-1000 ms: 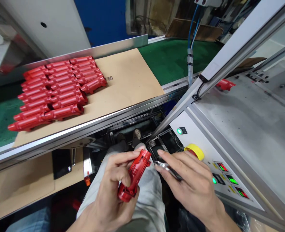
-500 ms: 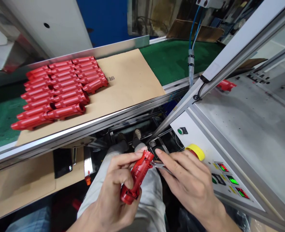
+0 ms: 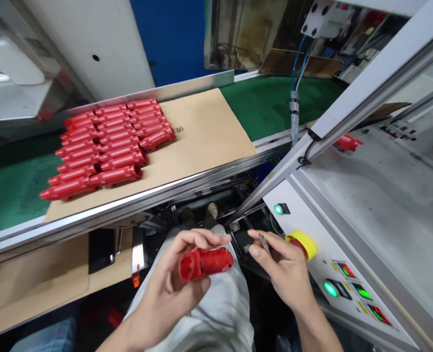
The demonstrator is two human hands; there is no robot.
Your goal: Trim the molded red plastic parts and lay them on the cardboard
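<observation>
My left hand (image 3: 172,288) holds a red ribbed plastic housing (image 3: 206,264) crosswise above my grey-trousered thigh, its open round end pointing left. My right hand (image 3: 281,264) is a short way to the right of the housing, not touching it. Its fingers pinch a slim metal tool (image 3: 263,243), mostly hidden, with only a thin silver tip showing. Several rows of matching red housings (image 3: 106,146) lie side by side on a brown kraft paper sheet (image 3: 205,132).
The paper lies on a green conveyor belt (image 3: 275,100) with a metal side rail (image 3: 135,210). To the right stand a control panel (image 3: 333,274) with a yellow-ringed emergency stop (image 3: 302,246) and a grey machine top (image 3: 377,205) bearing one red housing (image 3: 348,143). A black phone (image 3: 101,250) lies below the rail.
The red housing has turned from nearly upright to lying crosswise. My right hand and its tool have moved away from the housing's end. The view has shifted slightly.
</observation>
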